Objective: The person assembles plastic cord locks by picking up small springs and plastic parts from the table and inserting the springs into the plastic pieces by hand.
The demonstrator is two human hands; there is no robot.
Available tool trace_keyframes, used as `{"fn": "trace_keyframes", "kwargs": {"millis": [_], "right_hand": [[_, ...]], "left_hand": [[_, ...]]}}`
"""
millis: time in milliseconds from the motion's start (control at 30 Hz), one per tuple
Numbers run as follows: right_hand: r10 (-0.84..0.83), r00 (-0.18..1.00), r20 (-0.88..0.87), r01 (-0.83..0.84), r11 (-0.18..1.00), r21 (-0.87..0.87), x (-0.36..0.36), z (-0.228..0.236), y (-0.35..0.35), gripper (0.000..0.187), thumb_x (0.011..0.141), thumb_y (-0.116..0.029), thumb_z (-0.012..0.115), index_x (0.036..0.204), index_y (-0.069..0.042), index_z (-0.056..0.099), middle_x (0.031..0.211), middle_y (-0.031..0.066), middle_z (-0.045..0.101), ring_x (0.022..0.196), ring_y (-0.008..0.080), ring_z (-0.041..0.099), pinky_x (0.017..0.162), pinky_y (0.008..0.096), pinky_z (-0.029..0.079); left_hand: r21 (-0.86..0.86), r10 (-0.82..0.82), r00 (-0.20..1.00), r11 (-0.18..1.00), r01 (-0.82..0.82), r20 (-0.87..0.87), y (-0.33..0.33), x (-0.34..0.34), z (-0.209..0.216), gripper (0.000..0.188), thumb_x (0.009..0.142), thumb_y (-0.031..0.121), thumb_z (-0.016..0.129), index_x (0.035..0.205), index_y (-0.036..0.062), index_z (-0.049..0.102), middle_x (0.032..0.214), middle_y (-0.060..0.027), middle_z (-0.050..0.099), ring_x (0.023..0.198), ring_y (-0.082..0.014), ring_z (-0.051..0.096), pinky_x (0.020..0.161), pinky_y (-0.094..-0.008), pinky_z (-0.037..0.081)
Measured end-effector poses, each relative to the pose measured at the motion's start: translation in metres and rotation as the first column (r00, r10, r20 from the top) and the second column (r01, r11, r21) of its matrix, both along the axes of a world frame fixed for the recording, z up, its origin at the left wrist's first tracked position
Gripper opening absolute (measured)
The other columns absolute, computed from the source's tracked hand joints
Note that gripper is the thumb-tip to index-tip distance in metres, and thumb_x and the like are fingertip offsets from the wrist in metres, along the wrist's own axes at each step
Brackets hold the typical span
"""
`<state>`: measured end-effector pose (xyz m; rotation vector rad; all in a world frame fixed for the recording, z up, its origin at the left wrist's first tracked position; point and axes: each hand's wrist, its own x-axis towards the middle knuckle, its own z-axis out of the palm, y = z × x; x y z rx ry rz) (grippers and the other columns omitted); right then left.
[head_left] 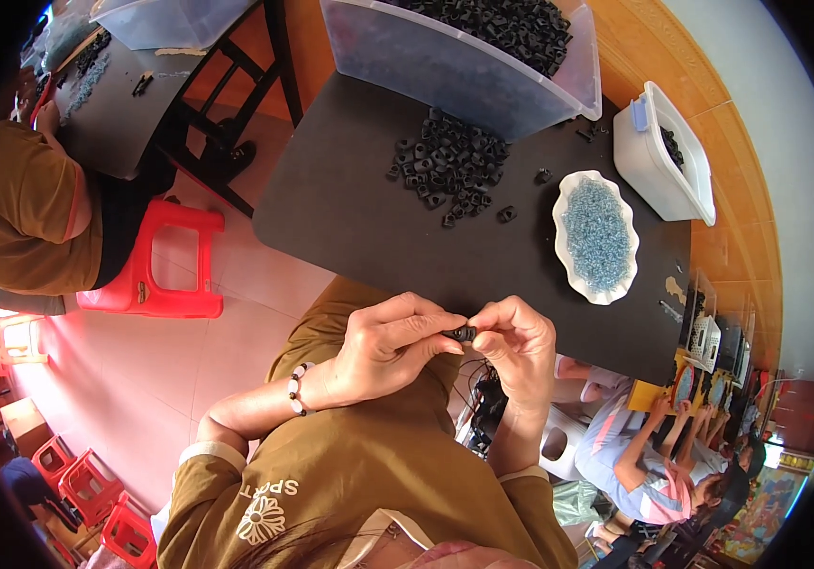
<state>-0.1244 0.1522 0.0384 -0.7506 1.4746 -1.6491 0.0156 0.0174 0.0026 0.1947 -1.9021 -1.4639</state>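
Note:
Just in front of the table's near edge, my left hand [383, 346] and my right hand [518, 353] meet fingertip to fingertip. Between them they pinch a small black plastic piece [465, 334], which has a hole or dark recess in its side. The fingers cover much of it. Beyond my hands, a heap of similar black plastic pieces [445, 166] lies on the dark table [331, 180]. One loose black piece [507, 215] rests apart from the heap. To the right stands a white scalloped dish [563, 256] full of tiny clear-blue beads [598, 235].
A large clear bin [426, 71] of black pieces stands at the table's back, with a smaller white tub [644, 156] to its right. Left, a person [32, 209] sits on a red stool [174, 261] by another table [132, 114]. More people [639, 446] sit at lower right.

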Motion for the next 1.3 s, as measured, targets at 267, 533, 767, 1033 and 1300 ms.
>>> {"fn": "trace_keyframes", "kwargs": {"millis": [267,533,767,1033,1300], "right_hand": [[0.142,0.968,0.208,-0.134,0.99,-0.053,-0.002,-0.017,0.002,0.056,0.098,-0.047,0.061,0.117,0.005,0.062,0.105,0.0078,0.067,0.093,0.0119,0.062,0.087,0.0269,0.049],[0.242,0.869,0.431,-0.195,0.969,-0.152,0.002,-0.019,-0.006,0.063,0.097,-0.048,0.062,0.12,0.01,0.059,0.109,0.0139,0.064,0.1,0.0198,0.063,0.091,0.0328,0.05],[0.293,0.758,0.583,-0.184,0.953,-0.24,-0.001,-0.027,-0.003,0.052,0.095,-0.039,0.069,0.115,0.009,0.063,0.106,0.015,0.067,0.103,0.0216,0.064,0.097,0.0334,0.048],[0.245,0.723,0.647,-0.131,0.967,-0.219,0.005,-0.036,-0.003,0.049,0.093,-0.036,0.071,0.113,0.008,0.065,0.105,0.0142,0.068,0.102,0.021,0.065,0.096,0.0331,0.049],[0.096,0.865,0.493,-0.044,0.992,-0.115,0.013,-0.023,-0.005,0.054,0.101,-0.045,0.056,0.113,0.007,0.064,0.098,0.0113,0.07,0.086,0.0173,0.066,0.083,0.031,0.053]], "left_hand": [[-0.004,0.058,0.997,0.998,-0.059,-0.053,0.0,-0.008,0.005,0.033,0.077,0.0,0.082,0.109,0.0051,0.075,0.1,-0.0085,0.066,0.077,-0.016,0.067,0.063,-0.0265,0.056],[-0.164,0.053,0.998,0.985,-0.048,0.023,-0.004,-0.01,0.013,0.037,0.071,0.004,0.085,0.107,0.0065,0.076,0.101,-0.007,0.063,0.085,-0.0214,0.062,0.069,-0.0328,0.055],[-0.24,-0.008,1.0,0.971,0.012,0.018,-0.011,-0.008,0.02,0.034,0.074,0.004,0.081,0.106,0.0052,0.075,0.101,-0.008,0.063,0.086,-0.023,0.061,0.07,-0.0336,0.054],[-0.309,-0.04,0.999,0.95,0.047,0.03,-0.015,-0.005,0.024,0.037,0.072,-0.001,0.08,0.108,0.0055,0.075,0.104,-0.0081,0.064,0.086,-0.0205,0.062,0.07,-0.0316,0.054],[-0.181,0.075,0.996,0.981,-0.066,0.043,-0.01,-0.006,0.019,0.036,0.075,0.005,0.082,0.11,0.0061,0.075,0.103,-0.0092,0.066,0.082,-0.022,0.066,0.068,-0.0324,0.056]]}}
